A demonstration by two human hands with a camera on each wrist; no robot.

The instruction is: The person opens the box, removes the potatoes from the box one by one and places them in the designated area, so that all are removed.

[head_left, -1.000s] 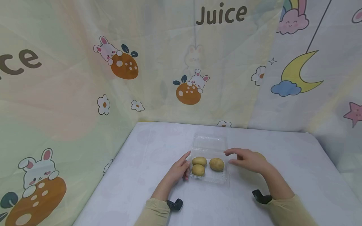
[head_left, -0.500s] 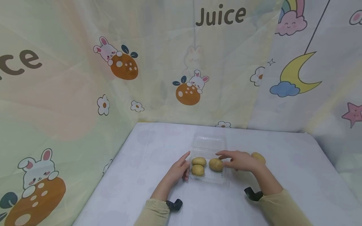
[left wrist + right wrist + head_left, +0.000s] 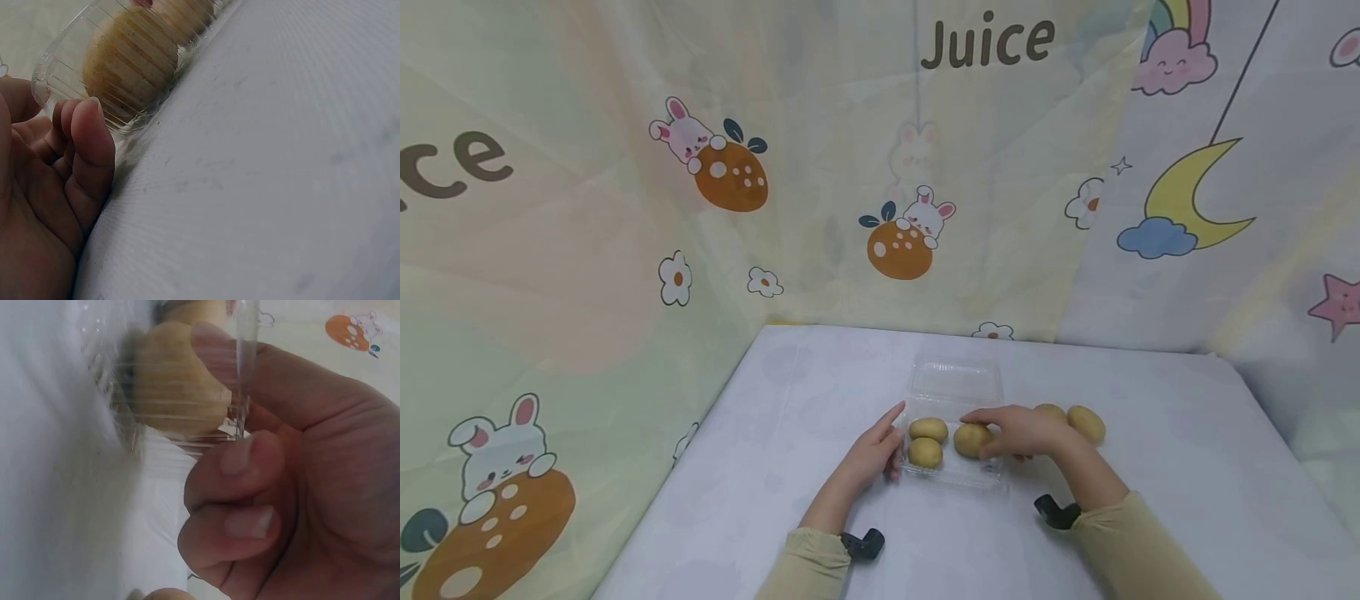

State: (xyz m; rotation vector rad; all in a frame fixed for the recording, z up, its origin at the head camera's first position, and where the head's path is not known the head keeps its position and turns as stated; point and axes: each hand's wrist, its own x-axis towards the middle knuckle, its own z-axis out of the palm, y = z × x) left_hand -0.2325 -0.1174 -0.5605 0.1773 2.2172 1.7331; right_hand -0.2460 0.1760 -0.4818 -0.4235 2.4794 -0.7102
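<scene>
A clear plastic clamshell container (image 3: 951, 477) lies with its lid (image 3: 957, 381) folded back, away from me. Inside, two potatoes (image 3: 928, 429) sit at the left, and another potato (image 3: 967, 441) sits at the right. My right hand (image 3: 1025, 431) reaches over the right wall and holds that right potato between thumb and index finger; the wall passes between thumb and curled lower fingers in the right wrist view. At the left side, my left hand (image 3: 874, 454) holds the container's rim, its fingers (image 3: 94, 134) bent against the corner in the left wrist view.
Two more potatoes (image 3: 1086, 424) lie on the white tablecloth (image 3: 1180, 467) beyond my right wrist, one partly hidden by the hand. A printed cloth backdrop (image 3: 820, 167) rises behind and beside the table. A black wrist camera (image 3: 862, 544) sticks out from each cuff.
My right hand has moved left from beside the container onto the right potato, uncovering two potatoes on the table. My left hand and the container stay in place.
</scene>
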